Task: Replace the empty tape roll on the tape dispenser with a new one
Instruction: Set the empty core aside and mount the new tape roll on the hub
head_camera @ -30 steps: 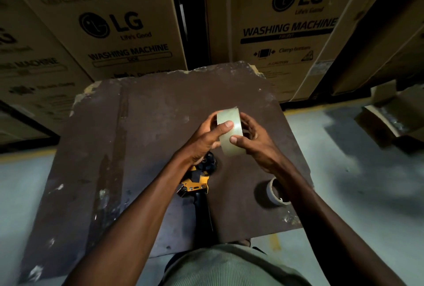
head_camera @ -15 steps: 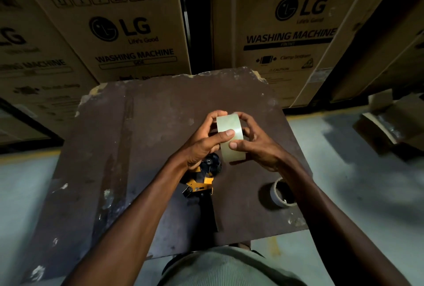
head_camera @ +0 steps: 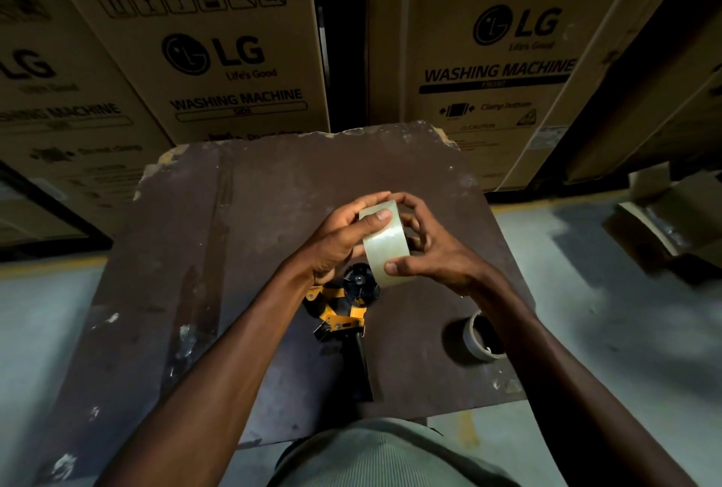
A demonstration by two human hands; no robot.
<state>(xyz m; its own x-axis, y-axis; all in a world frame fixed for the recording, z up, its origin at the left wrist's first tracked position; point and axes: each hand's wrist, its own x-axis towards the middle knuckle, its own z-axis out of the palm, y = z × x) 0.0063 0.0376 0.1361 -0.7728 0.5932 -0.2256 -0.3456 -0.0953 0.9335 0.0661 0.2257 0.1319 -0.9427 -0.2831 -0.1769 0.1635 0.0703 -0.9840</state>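
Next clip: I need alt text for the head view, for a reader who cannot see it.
Both hands, left hand and right hand, hold a new clear tape roll above a yellow and black tape dispenser lying on a worn brown board. An empty tape core sits on the board by the right forearm; washing machine cartons stand behind.

Our left hand (head_camera: 336, 240) covers the tape dispenser's (head_camera: 344, 310) front; our right forearm hides part of the empty core (head_camera: 474, 338), lower right of frame.
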